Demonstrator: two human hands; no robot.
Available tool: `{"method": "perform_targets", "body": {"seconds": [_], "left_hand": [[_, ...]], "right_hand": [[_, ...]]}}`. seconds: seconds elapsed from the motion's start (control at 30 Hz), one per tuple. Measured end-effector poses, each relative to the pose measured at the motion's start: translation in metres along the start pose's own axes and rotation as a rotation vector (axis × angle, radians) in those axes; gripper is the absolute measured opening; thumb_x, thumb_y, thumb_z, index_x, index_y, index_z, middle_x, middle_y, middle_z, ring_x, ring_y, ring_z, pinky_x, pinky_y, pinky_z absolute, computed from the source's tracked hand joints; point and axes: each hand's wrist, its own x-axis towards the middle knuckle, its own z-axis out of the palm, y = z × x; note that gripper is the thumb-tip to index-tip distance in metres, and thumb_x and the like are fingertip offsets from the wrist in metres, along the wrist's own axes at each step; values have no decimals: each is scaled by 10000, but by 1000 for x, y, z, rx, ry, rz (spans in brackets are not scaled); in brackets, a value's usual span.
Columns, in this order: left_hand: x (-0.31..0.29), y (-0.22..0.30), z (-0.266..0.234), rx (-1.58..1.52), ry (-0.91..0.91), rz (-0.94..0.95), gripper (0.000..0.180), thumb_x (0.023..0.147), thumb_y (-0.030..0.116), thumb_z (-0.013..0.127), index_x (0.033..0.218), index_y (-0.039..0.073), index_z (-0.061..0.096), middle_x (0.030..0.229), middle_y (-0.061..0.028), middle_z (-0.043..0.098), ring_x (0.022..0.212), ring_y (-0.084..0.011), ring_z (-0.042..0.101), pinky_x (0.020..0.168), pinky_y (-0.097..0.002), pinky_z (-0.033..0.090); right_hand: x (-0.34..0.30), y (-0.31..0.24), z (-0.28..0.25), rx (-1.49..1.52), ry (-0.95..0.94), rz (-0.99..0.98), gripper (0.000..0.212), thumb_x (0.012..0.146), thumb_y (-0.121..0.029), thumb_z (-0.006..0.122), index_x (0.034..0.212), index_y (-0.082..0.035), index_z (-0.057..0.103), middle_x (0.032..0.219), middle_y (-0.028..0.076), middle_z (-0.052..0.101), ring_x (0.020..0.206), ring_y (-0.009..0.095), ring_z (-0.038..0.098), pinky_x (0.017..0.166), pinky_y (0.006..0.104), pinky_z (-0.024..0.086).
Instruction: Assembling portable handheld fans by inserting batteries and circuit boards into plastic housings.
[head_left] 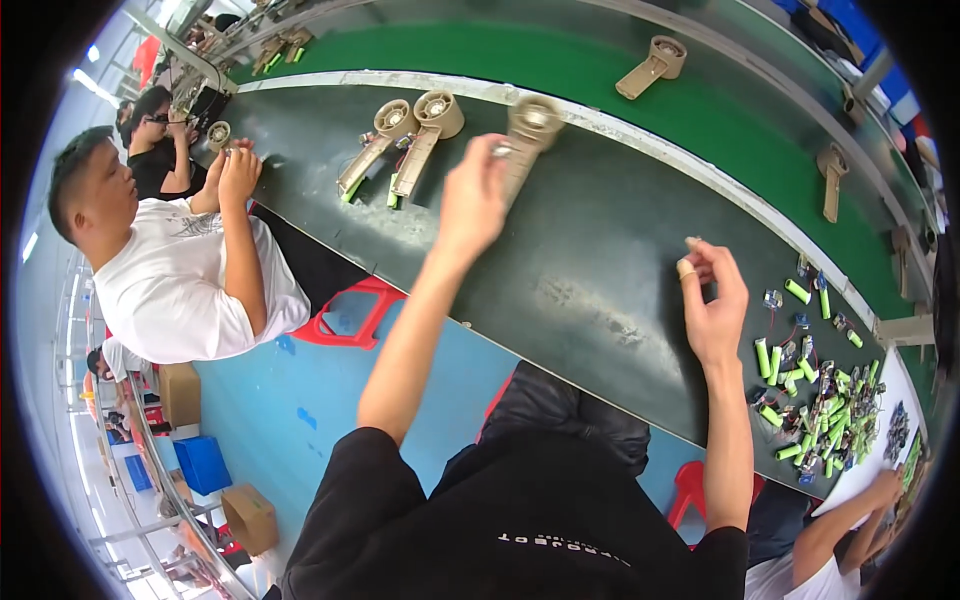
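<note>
My left hand (474,200) is closed at the fingertips on the handle of a beige handheld-fan housing (532,122), which is smeared by motion; a small pale spot shows at the fingers. To its left, two similar fan housings (437,115) lie on the dark work table, with green cylindrical cells (393,193) and wired parts by their handles. My right hand (716,300) hovers over the table's right part, fingers curved and thumb apart from the index finger, nothing visible between them. A yellowish cover sits on one fingertip. Nearest to it is a heap of green cells with wired circuit boards (825,420).
Beyond the table's pale edge (640,125) runs a green conveyor belt (540,60) carrying further fan housings (655,66). A co-worker (190,260) sits at the left, hands raised. Another person's arms (850,520) reach in at lower right, beside a white sheet (868,455).
</note>
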Motion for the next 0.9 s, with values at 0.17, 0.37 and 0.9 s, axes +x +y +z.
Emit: {"method": "perform_targets", "body": {"seconds": [0.17,0.37,0.9], "left_hand": [[22,-55,-29,136,77,-109,271,976,103,548,1242,53,566,1008,-206,692,960,-309,685,851,-390,517],[40,-53,-52,505,-56,-173,447,892,146,644,1312,39,533,1037,-263,678,964,-402,665,847,-461,510],[189,4,152,412,-442,-19,902,892,592,572,1492,-16,282,1223,-342,592,1093,-469,616,951,-501,494]], "right_hand": [[1,-1,0,7,-114,54,226,871,12,643,1097,7,655,846,53,598,724,129,566,700,252,479],[2,3,-5,-32,-172,81,245,854,3,661,1098,8,654,849,64,606,695,141,565,685,259,482],[3,-3,-56,-75,-193,240,244,868,-60,681,1102,4,670,902,73,681,785,144,631,747,283,516]]}}
